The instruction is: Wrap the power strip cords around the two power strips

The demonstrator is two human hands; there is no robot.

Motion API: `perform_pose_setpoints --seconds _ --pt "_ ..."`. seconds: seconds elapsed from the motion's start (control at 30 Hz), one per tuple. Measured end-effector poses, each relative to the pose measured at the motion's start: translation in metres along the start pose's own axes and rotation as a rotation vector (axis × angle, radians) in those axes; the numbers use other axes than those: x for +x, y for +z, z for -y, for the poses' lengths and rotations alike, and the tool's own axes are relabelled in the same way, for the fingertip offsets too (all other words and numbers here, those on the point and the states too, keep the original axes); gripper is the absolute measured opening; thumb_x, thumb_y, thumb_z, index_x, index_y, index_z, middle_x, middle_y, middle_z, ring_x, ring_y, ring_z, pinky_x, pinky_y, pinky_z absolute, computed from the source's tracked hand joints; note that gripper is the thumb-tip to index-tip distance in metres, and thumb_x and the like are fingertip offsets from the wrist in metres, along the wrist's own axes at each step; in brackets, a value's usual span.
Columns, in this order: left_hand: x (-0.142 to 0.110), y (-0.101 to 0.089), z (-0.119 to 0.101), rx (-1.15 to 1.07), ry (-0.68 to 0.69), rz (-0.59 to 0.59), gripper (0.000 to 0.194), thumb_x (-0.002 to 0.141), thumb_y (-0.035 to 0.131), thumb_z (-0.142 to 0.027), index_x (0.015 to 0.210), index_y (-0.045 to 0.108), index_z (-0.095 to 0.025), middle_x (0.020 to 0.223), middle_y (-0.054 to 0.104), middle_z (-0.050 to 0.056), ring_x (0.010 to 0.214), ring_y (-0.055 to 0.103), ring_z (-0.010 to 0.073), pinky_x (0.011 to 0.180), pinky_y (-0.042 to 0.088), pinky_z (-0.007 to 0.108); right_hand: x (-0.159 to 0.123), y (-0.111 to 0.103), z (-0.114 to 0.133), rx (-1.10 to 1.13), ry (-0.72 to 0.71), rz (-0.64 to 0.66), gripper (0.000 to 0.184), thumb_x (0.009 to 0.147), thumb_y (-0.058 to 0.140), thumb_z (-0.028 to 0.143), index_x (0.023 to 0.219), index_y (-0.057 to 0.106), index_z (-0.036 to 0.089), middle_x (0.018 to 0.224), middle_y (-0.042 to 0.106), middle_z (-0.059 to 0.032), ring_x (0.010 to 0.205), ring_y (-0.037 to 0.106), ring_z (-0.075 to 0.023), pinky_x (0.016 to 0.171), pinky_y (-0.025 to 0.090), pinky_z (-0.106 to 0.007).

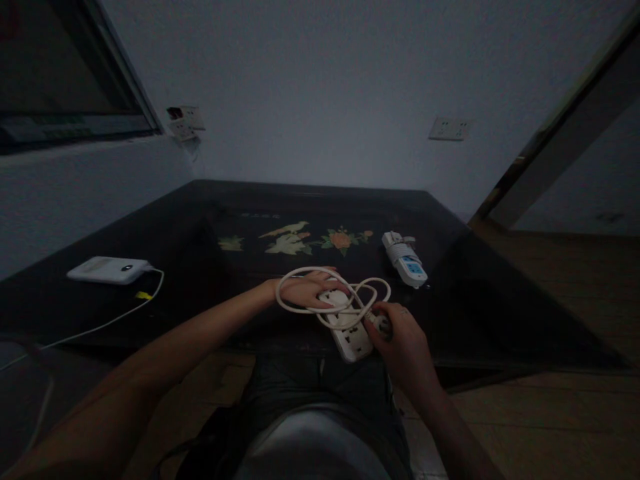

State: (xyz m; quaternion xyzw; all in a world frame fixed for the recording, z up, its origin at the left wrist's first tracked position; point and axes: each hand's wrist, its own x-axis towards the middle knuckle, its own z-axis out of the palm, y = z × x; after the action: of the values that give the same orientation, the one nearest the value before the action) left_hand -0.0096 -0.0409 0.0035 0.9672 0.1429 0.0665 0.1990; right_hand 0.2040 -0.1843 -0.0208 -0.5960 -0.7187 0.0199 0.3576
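Note:
A white power strip (354,342) lies at the near edge of the dark table, angled toward me. Its white cord (295,272) lies in loose loops over the strip and over my left hand. My left hand (305,291) rests at the strip's far end, thumb and fingers around its sides. My right hand (403,333) is closed on the plug (383,325) at the end of the cord, just right of the strip. Part of the plug is hidden by the fingers.
Another power strip (411,269), its cord wound around it, lies to the right on the table (240,193). A white device (107,270) with a cable sits at left. Wall sockets (450,129) are at the back, and a loose socket (183,129) hangs at left.

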Motion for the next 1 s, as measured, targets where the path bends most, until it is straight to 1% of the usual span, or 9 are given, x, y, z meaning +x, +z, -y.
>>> perform_pose_setpoints --seconds 0.13,0.27,0.37,0.5,0.57,0.67,0.77,0.9,1.0 --pt "0.000 0.006 0.007 -0.013 0.065 -0.052 0.052 0.081 0.061 -0.047 0.126 0.053 -0.022 0.125 0.056 0.010 0.123 0.044 0.0248 0.112 0.022 0.041 -0.006 -0.007 -0.010 -0.061 -0.008 0.057 0.013 0.084 0.057 0.026 0.095 0.062 0.021 0.086 0.062 -0.0069 0.080 0.060 -0.0225 0.068 0.049 -0.034" --pt "0.002 0.012 0.017 -0.027 0.033 -0.049 0.053 0.080 0.061 -0.049 0.125 0.054 -0.022 0.125 0.057 0.011 0.123 0.044 0.0261 0.110 0.024 0.040 -0.013 -0.023 -0.023 -0.069 0.007 0.113 0.018 0.084 0.056 0.030 0.096 0.068 0.023 0.081 0.061 -0.0052 0.068 0.061 -0.0187 0.056 0.047 -0.029" --pt "0.001 0.014 0.021 -0.067 0.041 -0.064 0.044 0.085 0.054 -0.045 0.121 0.059 -0.020 0.123 0.059 0.013 0.121 0.046 0.0264 0.111 0.022 0.042 -0.019 -0.047 -0.036 -0.041 0.076 0.225 0.019 0.084 0.056 0.037 0.090 0.071 0.026 0.078 0.061 -0.0040 0.063 0.061 -0.0173 0.053 0.048 -0.028" --pt "-0.002 0.012 0.014 -0.116 0.013 -0.092 0.037 0.090 0.049 -0.040 0.119 0.060 -0.021 0.123 0.057 0.011 0.122 0.042 0.0248 0.109 0.025 0.042 -0.029 -0.085 -0.061 0.036 0.164 0.393 0.025 0.084 0.055 0.045 0.089 0.074 0.028 0.077 0.064 -0.0052 0.064 0.064 -0.0181 0.053 0.050 -0.028" --pt "-0.003 0.009 0.010 -0.119 -0.022 -0.083 0.036 0.090 0.049 -0.041 0.119 0.059 -0.023 0.124 0.055 0.010 0.122 0.040 0.0247 0.108 0.027 0.041 -0.037 -0.101 -0.078 0.055 0.194 0.420 0.029 0.081 0.057 0.050 0.089 0.074 0.028 0.083 0.067 -0.0073 0.070 0.066 -0.0203 0.058 0.053 -0.029" --pt "-0.003 0.007 0.010 -0.114 -0.055 -0.053 0.036 0.088 0.050 -0.044 0.117 0.060 -0.024 0.122 0.053 0.010 0.121 0.038 0.0258 0.108 0.028 0.041 -0.049 -0.118 -0.104 0.017 0.245 0.437 0.033 0.077 0.059 0.055 0.088 0.075 0.028 0.087 0.068 -0.0095 0.072 0.066 -0.0226 0.060 0.054 -0.033" --pt "-0.003 0.005 0.015 -0.092 -0.063 -0.020 0.038 0.085 0.055 -0.045 0.117 0.060 -0.026 0.123 0.051 0.009 0.121 0.037 0.0276 0.107 0.028 0.042 -0.056 -0.131 -0.130 -0.062 0.288 0.412 0.031 0.074 0.062 0.054 0.090 0.074 0.029 0.086 0.068 -0.0103 0.069 0.066 -0.0242 0.058 0.054 -0.036" --pt "-0.008 0.002 0.024 -0.063 -0.070 -0.028 0.040 0.081 0.061 -0.047 0.115 0.062 -0.025 0.122 0.051 0.009 0.121 0.037 0.0276 0.107 0.027 0.041 -0.050 -0.146 -0.158 -0.194 0.272 0.268 0.016 0.071 0.067 0.044 0.080 0.072 0.033 0.081 0.066 -0.0142 0.064 0.065 -0.0265 0.056 0.051 -0.040" --pt "-0.015 -0.002 0.032 -0.079 -0.086 -0.072 0.036 0.080 0.062 -0.049 0.108 0.066 -0.026 0.116 0.054 0.008 0.117 0.040 0.0254 0.106 0.028 0.039 -0.043 -0.163 -0.180 -0.363 0.227 0.145 0.009 0.068 0.064 0.034 0.072 0.071 0.031 0.079 0.067 -0.0176 0.064 0.063 -0.0291 0.057 0.047 -0.043"
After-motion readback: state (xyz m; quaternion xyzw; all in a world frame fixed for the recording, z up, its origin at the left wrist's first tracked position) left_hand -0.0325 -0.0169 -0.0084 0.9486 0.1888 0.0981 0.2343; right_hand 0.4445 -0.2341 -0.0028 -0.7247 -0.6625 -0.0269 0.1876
